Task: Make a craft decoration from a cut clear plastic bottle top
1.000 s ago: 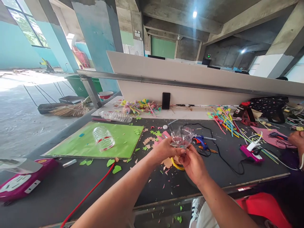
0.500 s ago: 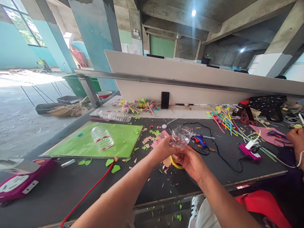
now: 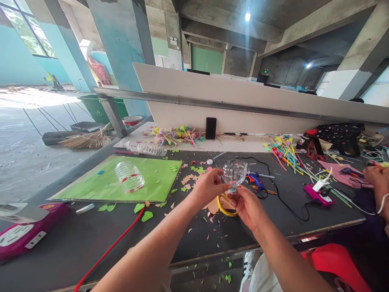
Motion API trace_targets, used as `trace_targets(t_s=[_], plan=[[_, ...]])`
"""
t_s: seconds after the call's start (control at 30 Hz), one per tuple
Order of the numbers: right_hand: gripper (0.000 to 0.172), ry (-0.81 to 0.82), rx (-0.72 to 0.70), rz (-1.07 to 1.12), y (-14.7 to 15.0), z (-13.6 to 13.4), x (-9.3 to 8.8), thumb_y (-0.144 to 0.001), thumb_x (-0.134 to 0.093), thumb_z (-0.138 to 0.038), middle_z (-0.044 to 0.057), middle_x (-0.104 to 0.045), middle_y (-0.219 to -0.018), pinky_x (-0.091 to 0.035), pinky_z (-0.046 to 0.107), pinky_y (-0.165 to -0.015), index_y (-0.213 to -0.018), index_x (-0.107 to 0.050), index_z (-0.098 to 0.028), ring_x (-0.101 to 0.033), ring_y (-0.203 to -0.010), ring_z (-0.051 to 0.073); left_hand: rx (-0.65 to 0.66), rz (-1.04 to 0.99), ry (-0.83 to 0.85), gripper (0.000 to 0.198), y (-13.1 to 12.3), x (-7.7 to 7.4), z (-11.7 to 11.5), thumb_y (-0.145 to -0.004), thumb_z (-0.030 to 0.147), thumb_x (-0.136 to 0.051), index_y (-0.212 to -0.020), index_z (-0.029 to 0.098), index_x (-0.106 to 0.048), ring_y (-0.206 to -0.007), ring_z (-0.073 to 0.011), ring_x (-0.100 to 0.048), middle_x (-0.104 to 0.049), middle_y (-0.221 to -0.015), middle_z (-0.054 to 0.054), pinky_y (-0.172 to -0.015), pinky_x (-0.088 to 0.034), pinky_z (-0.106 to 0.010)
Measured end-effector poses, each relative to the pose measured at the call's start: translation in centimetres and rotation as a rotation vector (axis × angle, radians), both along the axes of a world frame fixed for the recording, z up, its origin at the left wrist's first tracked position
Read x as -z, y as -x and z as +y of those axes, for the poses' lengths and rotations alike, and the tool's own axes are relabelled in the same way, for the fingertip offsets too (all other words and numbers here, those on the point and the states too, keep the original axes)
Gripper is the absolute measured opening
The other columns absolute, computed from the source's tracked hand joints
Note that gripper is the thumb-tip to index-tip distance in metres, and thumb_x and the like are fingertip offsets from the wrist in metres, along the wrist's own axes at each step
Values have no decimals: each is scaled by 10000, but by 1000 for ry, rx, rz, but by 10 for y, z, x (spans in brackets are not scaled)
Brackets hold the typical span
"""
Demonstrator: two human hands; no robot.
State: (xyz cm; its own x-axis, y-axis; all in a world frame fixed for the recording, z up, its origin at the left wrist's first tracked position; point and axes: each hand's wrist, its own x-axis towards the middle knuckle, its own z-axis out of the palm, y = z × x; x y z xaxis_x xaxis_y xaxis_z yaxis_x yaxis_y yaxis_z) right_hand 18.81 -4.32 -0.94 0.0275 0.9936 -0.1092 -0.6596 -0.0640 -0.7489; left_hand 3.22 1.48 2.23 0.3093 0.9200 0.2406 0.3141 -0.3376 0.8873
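Observation:
A clear cut-off plastic bottle top point(image 3: 235, 171) is held up over the dark table point(image 3: 75, 239) by both hands. My left hand point(image 3: 209, 184) pinches its left edge with fingers closed. Just below, my right hand point(image 3: 247, 207) grips its neck. Beneath the hands lie a yellow ring point(image 3: 225, 207) and pink and tan paper scraps. Thin wires stick up from the bottle piece.
A green sheet point(image 3: 109, 182) carries a cut bottle body point(image 3: 129, 177); a whole bottle point(image 3: 146, 149) lies behind. A blue glue gun point(image 3: 255, 179) with black cord, a pink power strip point(image 3: 18, 237), coloured pipe cleaners point(image 3: 285, 156) and a phone point(image 3: 210, 128) are around. Another person's hand point(image 3: 377, 178) works at right.
The bottle piece has been tilted and turned in my hands so its neck points down toward my right hand. The other person's hand has shifted slightly.

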Motion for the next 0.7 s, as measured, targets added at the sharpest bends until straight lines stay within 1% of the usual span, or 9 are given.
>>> trace_targets(t_s=[0.1, 0.2, 0.3, 0.4, 0.47, 0.57, 0.63, 0.7], plan=[[273, -24, -26, -42, 2, -3, -1, -674, -810, -246, 2, -688, -719, -441, 181, -488, -908, -704, -152, -623, -640, 112, 35, -32, 44, 566, 0, 2, 1, -653, 441, -799, -1120, 170, -631, -600, -123, -514, -556, -649, 46, -563, -379, -227], [231, -32, -28, -71, 4, -4, -1, -687, -773, -238, -10, -660, -678, -431, 188, -483, -887, -692, -155, -580, -593, 101, 100, -96, 93, 614, -2, 2, 0, -662, 417, -793, -1187, 161, -604, -655, -134, -550, -591, -707, 27, -606, -415, -239], [168, -23, -16, -72, 5, -4, -1, -688, -737, -208, -24, -635, -642, -422, 195, -485, -838, -672, -165, -558, -563, 97, 139, -148, 107, 578, -4, 0, -4, -672, 384, -783, -1170, 148, -608, -703, -136, -560, -610, -765, 9, -645, -432, -244], [157, -42, -9, -85, 6, -5, 0, -704, -712, -197, -28, -627, -656, -412, 198, -494, -854, -671, -169, -541, -556, 91, 149, -151, 83, 520, -5, -2, -7, -691, 386, -772, -1124, 142, -620, -704, -128, -547, -612, -783, 1, -642, -421, -236], [187, -67, 13, -110, 7, -6, 0, -738, -700, -228, -27, -630, -682, -407, 202, -507, -917, -676, -180, -531, -565, 91, 165, -163, 57, 494, -5, -2, -8, -702, 396, -769, -1105, 151, -623, -713, -129, -546, -612, -787, 1, -640, -416, -233], [288, -111, 57, -157, 7, -8, -1, -780, -685, -264, -35, -613, -682, -396, 208, -530, -1064, -667, -219, -510, -586, 100, 198, -193, 31, 435, -4, -4, -8, -725, 396, -761, -1062, 154, -632, -745, -135, -561, -617, -796, -5, -665, -425, -233], [333, -142, 37, -180, 6, -10, -2, -783, -699, -264, -28, -618, -729, -394, 215, -556, -1113, -663, -230, -492, -608, 99, 207, -200, 40, 412, -4, -6, -9, -738, 385, -757, -1054, 153, -632, -751, -137, -570, -623, -799, -8, -672, -433, -233], [344, -169, -14, -202, 4, -12, -2, -786, -727, -281, -13, -630, -807, -391, 221, -582, -1121, -669, -228, -478, -626, 93, 204, -203, 55, 411, -4, -8, -10, -745, 375, -753, -1069, 156, -628, -744, -137, -573, -629, -796, -8, -664, -436, -233]])
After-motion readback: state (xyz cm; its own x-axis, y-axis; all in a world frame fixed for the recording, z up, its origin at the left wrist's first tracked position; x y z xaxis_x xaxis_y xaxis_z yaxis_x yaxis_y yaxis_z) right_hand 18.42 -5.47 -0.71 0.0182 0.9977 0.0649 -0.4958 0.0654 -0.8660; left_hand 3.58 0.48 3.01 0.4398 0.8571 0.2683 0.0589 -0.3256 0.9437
